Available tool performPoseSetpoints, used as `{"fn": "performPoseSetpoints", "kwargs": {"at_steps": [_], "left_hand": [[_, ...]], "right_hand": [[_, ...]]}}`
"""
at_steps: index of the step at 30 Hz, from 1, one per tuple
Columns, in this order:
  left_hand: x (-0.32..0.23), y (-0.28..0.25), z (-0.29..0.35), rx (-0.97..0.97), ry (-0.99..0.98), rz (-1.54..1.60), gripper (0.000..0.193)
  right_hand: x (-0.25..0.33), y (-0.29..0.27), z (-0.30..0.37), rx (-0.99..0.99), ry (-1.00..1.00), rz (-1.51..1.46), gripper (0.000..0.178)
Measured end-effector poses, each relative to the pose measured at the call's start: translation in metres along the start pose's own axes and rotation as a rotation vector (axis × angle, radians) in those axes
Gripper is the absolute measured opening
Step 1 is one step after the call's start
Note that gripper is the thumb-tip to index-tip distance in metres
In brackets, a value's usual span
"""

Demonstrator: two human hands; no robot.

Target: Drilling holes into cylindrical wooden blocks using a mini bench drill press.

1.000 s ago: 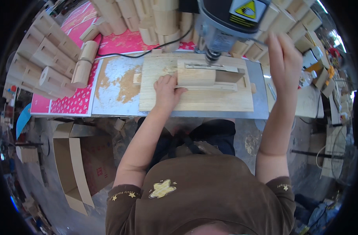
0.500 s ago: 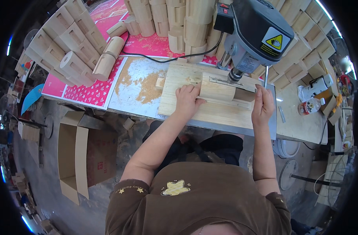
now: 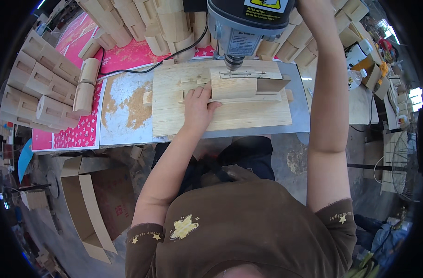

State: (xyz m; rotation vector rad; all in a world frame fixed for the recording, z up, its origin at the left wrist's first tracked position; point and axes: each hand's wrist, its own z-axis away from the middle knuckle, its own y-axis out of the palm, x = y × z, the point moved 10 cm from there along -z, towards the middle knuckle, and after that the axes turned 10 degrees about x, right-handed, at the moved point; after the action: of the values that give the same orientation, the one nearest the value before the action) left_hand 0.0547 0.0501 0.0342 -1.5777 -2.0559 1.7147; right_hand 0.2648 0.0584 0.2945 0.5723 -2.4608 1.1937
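Note:
A pale wooden cylinder [image 3: 233,89] lies on its side in a wooden jig on a flat board [image 3: 248,116]. A long slot with thin metal strips [image 3: 244,74] runs along its upper side. My left hand [image 3: 200,107] holds the cylinder at its left end, the fingers bent against it and the thumb out along the jig's front rail. Above stands a grey and black drill press [image 3: 241,41], its chuck [image 3: 233,62] just over the slot's left part. My right hand [image 3: 315,5] is raised beside the drill head at the top edge; its fingers are out of the picture.
Slotted wooden cylinders [image 3: 47,74] are stacked at the left and behind the drill. Sawdust [image 3: 139,109] covers the metal plate beside the board. A black cable [image 3: 142,68] crosses the table. An open cardboard box [image 3: 88,204] stands on the floor; a plastic bottle [image 3: 356,78] is at right.
My right hand has gone from beside the lever at the drill's right up to the top edge. My left hand stays at the cylinder's end. The whole view has shifted.

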Motion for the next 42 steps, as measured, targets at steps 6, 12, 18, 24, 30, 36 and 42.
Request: {"fn": "performPoseSetpoints", "kwargs": {"at_steps": [6,12,18,24,30,36,42], "left_hand": [[0.015,-0.011,-0.004,0.021,-0.057,0.05,0.059],[0.018,-0.016,-0.004,-0.067,-0.013,-0.016,0.058],[0.015,-0.002,0.011,-0.009,-0.048,0.02,0.061],[-0.005,-0.013,0.017,-0.109,-0.011,-0.034,0.059],[0.03,0.008,-0.004,0.144,-0.276,0.272,0.04],[0.056,-0.002,-0.012,-0.02,-0.181,0.361,0.045],[0.047,-0.007,-0.012,0.02,-0.157,0.398,0.04]], "right_hand": [[0.035,0.003,0.081,0.014,-0.043,-0.019,0.025],[0.021,0.053,0.158,-0.261,-0.252,-0.031,0.005],[-0.004,0.075,0.184,-0.328,-0.268,-0.087,0.011],[0.025,0.004,0.155,-0.323,-0.214,-0.022,0.017],[0.004,-0.005,0.0,-0.102,0.148,0.358,0.042],[-0.017,0.023,-0.008,-0.429,-0.266,0.035,0.035],[-0.066,0.112,0.143,0.44,-0.07,0.066,0.03]]}}
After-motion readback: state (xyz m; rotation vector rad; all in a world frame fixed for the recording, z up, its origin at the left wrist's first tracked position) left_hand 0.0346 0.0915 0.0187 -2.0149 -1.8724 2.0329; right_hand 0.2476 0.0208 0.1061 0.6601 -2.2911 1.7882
